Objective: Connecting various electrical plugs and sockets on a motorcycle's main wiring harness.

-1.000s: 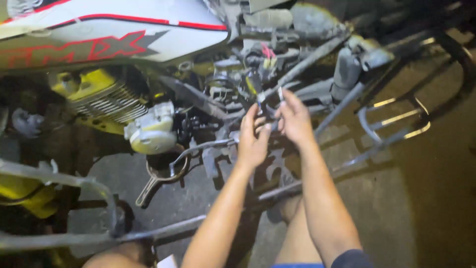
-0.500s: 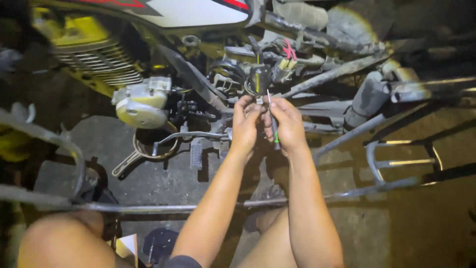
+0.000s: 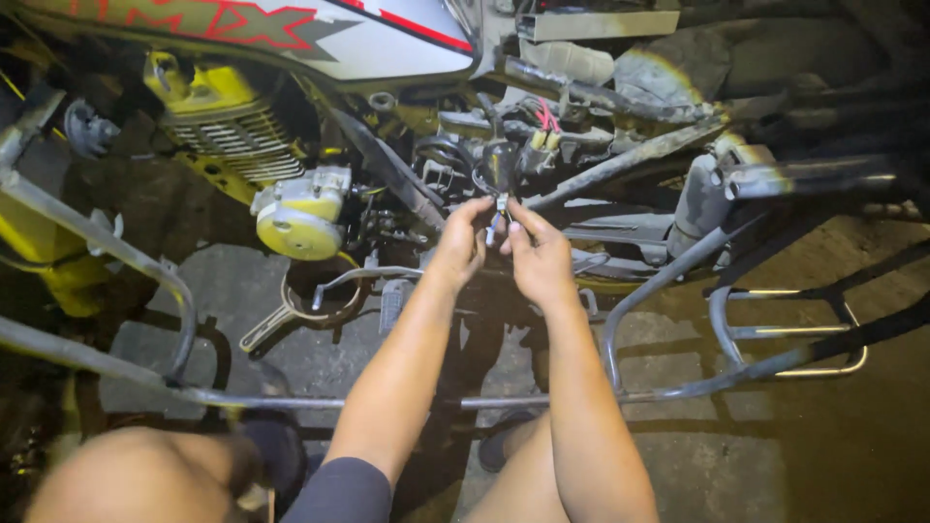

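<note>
I note the motorcycle's engine (image 3: 291, 208) left of both hands, under the fuel tank (image 3: 291, 34). My left hand (image 3: 460, 247) and right hand (image 3: 538, 257) meet at a small connector (image 3: 497, 218), directly below the wiring bundle (image 3: 528, 140). The tubular side frame (image 3: 678, 291) lies to their right. A rail (image 3: 320, 397) crosses between my knees and the engine. The pavement (image 3: 194, 291) lies beneath the engine.

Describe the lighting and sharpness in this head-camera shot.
Head view: one hard light from the wearer's side brightens both forearms, the left hand, right hand and yellow engine cover; the upper right and corners fall into deep shadow; the near knee is soft, and the edges bow slightly.
</note>
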